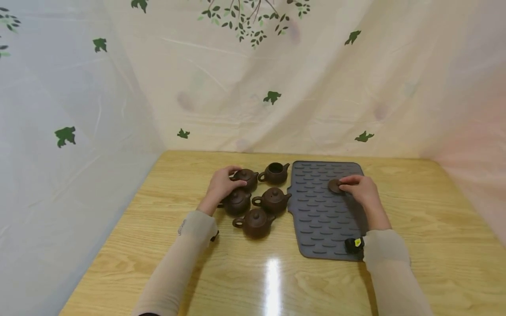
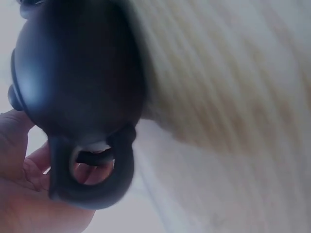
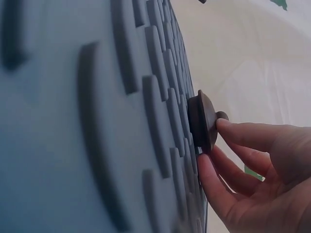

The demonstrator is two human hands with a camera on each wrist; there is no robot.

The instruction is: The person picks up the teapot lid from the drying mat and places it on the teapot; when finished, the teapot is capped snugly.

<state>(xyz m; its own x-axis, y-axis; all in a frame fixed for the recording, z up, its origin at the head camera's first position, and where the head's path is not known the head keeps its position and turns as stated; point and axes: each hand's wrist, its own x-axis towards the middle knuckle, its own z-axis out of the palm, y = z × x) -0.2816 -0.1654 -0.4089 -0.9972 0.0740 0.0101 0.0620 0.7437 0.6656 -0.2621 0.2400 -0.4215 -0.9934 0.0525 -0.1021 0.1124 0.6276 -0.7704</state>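
My left hand point(image 1: 221, 184) is at the back-left lidded teapot point(image 1: 246, 176), its fingers and thumb curled round the handle side. A nearer lidded teapot point(image 1: 237, 202) stands just in front of that hand; in the left wrist view a dark teapot point(image 2: 82, 73) with a ring handle hides part of the hand point(image 2: 29, 194). Over the grey ridged mat point(image 1: 316, 210), my right hand point(image 1: 363, 191) pinches a round brown teapot lid point(image 1: 334, 186). The right wrist view shows thumb and fingers at the knob and rim of the lid point(image 3: 204, 121), its underside against the mat.
A lidless teapot point(image 1: 275, 174) stands at the back, spout toward the mat. Two more lidded teapots, one in the middle point(image 1: 273, 201) and one in front point(image 1: 256, 224), are grouped close by. A leaf-printed curtain point(image 1: 253, 118) hangs behind the wooden table point(image 1: 237, 276).
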